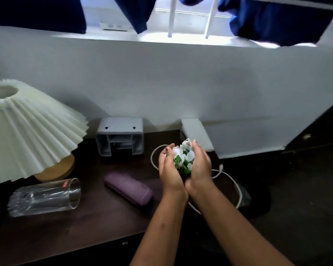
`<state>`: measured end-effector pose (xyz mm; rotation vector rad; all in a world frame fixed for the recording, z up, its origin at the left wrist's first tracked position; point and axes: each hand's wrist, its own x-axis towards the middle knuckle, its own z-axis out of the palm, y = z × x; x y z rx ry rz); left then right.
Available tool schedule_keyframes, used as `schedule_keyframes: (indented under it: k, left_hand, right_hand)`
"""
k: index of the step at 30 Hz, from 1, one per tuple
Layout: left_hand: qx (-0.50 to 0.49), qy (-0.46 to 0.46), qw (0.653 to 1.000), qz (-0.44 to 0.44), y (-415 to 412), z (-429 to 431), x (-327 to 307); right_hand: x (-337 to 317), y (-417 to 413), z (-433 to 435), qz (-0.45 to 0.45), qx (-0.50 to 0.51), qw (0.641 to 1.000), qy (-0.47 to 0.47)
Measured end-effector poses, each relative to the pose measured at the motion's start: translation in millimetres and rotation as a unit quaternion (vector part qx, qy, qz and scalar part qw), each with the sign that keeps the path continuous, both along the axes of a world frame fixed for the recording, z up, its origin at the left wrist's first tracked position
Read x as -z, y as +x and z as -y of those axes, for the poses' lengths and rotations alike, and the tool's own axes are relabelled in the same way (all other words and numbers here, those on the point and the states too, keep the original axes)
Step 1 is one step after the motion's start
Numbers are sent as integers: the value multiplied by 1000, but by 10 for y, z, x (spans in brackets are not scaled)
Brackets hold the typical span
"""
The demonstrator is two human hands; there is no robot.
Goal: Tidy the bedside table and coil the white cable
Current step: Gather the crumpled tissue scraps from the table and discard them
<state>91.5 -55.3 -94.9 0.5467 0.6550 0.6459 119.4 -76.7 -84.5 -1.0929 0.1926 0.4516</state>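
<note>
White charging cable [236, 186] lies loose on the dark brown wooden bedside table [96, 219], looping from 12 o'clock of the hands round to 4 o'clock, uncoiled, its plug end resting at 3 o'clock. Left hand [170, 169] and right hand [198, 167] are cupped together above it, fingers curled narrow around a crumpled white-and-green paper wad [183, 160] (print unreadable). At 9 o'clock of the hands lies a purple oblong spectacle case [129, 188]; beyond it, a clear drinking glass [52, 196] on its side. Cream pleated lampshade [27, 129] on its wooden base stands at 10 o'clock. Grey plastic holder [120, 136] sits against the wall at 11 o'clock.
</note>
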Motion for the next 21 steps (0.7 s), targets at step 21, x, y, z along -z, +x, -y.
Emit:
schedule_keyframes:
  k: [21]
  left_hand:
    - [217,106,968,-70,729,1276,153]
  right_hand:
    - [207,1036,1284,-9,202,978,-60]
